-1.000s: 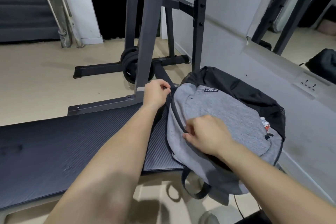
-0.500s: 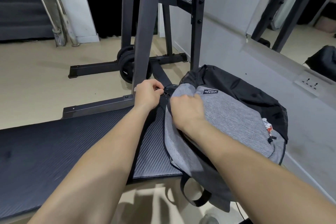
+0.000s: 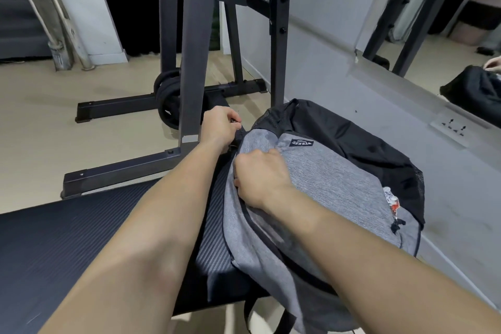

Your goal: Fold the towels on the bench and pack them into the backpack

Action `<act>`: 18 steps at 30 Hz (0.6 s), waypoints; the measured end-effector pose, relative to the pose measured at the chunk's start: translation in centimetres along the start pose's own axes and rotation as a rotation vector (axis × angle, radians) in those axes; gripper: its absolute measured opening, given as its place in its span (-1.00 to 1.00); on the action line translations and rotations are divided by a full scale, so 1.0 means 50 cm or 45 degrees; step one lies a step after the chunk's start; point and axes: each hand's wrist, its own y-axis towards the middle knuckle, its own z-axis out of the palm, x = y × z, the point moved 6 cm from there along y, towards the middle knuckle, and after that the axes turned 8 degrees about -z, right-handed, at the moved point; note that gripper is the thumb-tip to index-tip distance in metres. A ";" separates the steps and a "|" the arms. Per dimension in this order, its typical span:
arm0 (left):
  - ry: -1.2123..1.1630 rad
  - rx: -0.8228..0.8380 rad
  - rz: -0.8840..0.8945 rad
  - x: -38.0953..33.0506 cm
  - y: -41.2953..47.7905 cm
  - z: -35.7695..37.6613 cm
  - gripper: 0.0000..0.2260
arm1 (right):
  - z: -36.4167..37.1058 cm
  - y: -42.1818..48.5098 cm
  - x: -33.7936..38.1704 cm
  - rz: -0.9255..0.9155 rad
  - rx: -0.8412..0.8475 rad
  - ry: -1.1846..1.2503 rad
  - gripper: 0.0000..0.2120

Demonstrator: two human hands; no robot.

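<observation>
The gray and black backpack (image 3: 339,171) lies on the right end of the dark ribbed worktop (image 3: 81,238), with its lower part hanging past the front edge. The right hand (image 3: 260,179) grips the gray fabric beside the zipper seam, its fingers (image 3: 240,168) curled. The left hand (image 3: 221,127) pinches a small metal pull (image 3: 236,122) at the bag's top corner. A dark steel rack (image 3: 195,35) stands on the floor behind.

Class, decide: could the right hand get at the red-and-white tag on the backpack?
Probably yes: the right hand grips the front of the backpack, and only bare fabric lies between it and the tag.
</observation>
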 end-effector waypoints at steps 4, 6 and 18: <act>0.009 0.039 0.042 -0.014 0.045 0.024 -0.92 | 0.019 0.040 -0.032 0.010 0.002 0.037 -0.92; 0.025 0.065 0.055 -0.011 0.057 0.038 -0.93 | 0.031 0.053 -0.041 0.012 0.018 0.051 -0.92; 0.091 0.159 -0.010 0.064 -0.035 -0.125 -0.69 | 0.006 0.099 -0.019 0.097 -0.006 0.105 -0.92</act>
